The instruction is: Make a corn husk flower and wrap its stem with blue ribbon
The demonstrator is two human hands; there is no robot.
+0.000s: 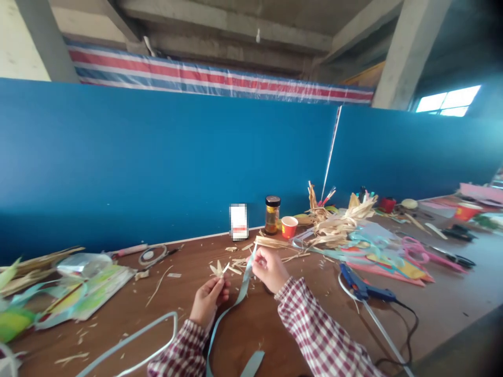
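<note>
My left hand (208, 301) is closed in a pinch on a small pale straw flower (219, 269) held above the brown table (275, 330). My right hand (269, 268) is closed on the upper end of a light blue ribbon (236, 301), which hangs down between both hands and trails toward the near edge. The two hands are close together, a little apart. Both sleeves are red-and-white check.
A blue glue gun (359, 285) with a black cord lies to the right. Dried husks (338, 222), coloured paper and pink scissors (426, 255) crowd the right side. A jar (272, 215), a red cup (289, 227) and a white box stand by the blue partition. Green-yellow paper lies left.
</note>
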